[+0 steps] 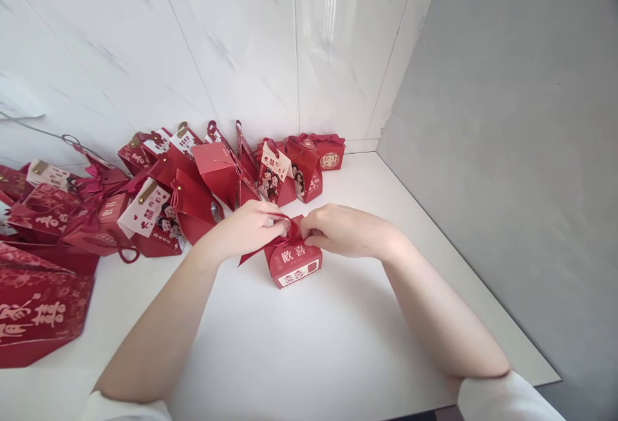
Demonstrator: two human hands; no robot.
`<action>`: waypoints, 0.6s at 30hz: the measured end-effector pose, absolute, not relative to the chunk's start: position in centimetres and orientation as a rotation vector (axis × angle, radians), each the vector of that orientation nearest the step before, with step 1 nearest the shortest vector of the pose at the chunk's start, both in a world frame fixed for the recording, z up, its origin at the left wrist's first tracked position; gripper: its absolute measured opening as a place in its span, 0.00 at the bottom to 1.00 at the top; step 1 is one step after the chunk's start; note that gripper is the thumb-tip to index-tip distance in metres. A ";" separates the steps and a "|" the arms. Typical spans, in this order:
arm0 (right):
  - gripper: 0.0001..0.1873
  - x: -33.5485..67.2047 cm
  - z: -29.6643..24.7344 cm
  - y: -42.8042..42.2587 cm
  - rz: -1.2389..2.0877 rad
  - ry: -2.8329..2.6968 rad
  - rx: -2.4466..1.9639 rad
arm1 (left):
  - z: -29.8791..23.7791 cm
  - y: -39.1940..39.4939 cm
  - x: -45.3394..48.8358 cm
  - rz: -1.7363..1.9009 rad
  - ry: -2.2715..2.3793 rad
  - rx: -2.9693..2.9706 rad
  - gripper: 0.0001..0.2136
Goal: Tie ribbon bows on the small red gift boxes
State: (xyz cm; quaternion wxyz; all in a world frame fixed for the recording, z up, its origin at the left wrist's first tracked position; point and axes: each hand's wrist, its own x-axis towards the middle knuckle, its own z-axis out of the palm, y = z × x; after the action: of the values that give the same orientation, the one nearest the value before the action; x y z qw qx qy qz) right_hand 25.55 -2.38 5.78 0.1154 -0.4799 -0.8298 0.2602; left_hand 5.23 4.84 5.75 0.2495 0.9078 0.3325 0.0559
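A small red gift box (297, 252) with pale lettering stands on the white table in front of me. Dark red ribbon (253, 255) is looped at its top, and one tail sticks out to the left. My left hand (253, 228) pinches the ribbon at the upper left of the box. From the right, my right hand (338, 231) is closed at the ribbon's knot, its fingertips pressed together over the box top. The fingers partly hide the knot.
Several red gift boxes and bags crowd the table's left and back, among them a white-flapped box (153, 218) and a large red bag (43, 305). A tiled wall (251, 41) rises behind, a grey wall (521, 150) at right. A thin cable (33, 128) lies at left.
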 end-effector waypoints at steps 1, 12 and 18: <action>0.11 25.6 5.7 -2.3 0.766 -2.426 -1.414 | 5.9 4.8 5.2 0.145 0.939 2.448 0.16; 0.18 26.1 5.4 -1.2 0.957 -2.246 -1.410 | 7.5 3.7 4.8 0.154 0.968 2.471 0.14; 0.20 26.2 6.0 -1.6 0.916 -2.260 -1.480 | 7.0 4.0 4.5 0.066 0.959 2.458 0.05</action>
State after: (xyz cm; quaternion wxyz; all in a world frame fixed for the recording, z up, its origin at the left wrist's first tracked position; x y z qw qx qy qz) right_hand 26.25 -1.62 5.96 0.1440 -0.5135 -0.7839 0.3179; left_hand 4.51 4.01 7.02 0.2486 0.9022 0.3518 0.0242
